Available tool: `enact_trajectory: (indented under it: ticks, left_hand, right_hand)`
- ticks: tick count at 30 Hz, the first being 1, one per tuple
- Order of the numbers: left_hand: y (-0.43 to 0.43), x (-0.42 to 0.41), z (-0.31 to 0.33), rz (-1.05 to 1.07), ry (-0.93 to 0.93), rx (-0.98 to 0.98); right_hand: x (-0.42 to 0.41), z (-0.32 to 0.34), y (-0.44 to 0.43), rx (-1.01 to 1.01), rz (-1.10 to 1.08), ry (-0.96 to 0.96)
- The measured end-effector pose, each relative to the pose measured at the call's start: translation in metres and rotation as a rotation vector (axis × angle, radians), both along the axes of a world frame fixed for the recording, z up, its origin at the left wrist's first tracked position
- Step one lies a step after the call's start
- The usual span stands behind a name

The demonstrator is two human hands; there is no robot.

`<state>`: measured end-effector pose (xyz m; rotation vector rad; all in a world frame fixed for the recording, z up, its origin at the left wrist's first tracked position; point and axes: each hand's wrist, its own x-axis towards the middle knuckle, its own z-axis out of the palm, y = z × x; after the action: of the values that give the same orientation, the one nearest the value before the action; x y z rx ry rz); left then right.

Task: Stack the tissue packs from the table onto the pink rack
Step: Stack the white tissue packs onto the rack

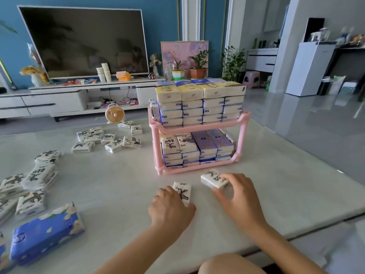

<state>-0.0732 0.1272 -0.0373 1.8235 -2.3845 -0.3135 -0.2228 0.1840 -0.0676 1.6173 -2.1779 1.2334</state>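
Observation:
The pink two-tier rack (199, 126) stands on the pale table (118, 180), both shelves packed with stacked tissue packs. In front of it, my left hand (170, 209) grips a white tissue pack with a dark ink print (183, 191), lying flat on the table. My right hand (237, 191) holds a second white printed tissue pack (214, 179), tilted and slightly raised just before the rack's front foot. Several loose packs (107, 139) lie scattered at the table's far left, and more (29, 186) along the left edge.
A large blue wrapped tissue bundle (46, 234) lies at the near left. A small orange fan (114, 114) stands on the floor behind the table. A TV (85, 42) on a white cabinet and potted plants (198, 69) fill the background. My knee (227, 264) shows at the bottom.

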Motion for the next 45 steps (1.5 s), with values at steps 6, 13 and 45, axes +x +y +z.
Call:
enact_trajectory:
  ticks: [6, 13, 45]
  left_hand:
    - [-0.007, -0.015, -0.005, 0.028, 0.228, -0.003]
    - [-0.013, -0.022, -0.03, 0.054, 0.32, -0.157]
    - [-0.015, -0.024, -0.05, -0.082, 0.467, -0.612]
  right_hand:
    - [-0.026, 0.044, -0.05, -0.196, -0.084, 0.039]
    - [-0.036, 0.053, -0.116, 0.144, -0.199, 0.112]
    - [-0.005, 0.034, -0.066, 0.006, -0.007, -0.338]
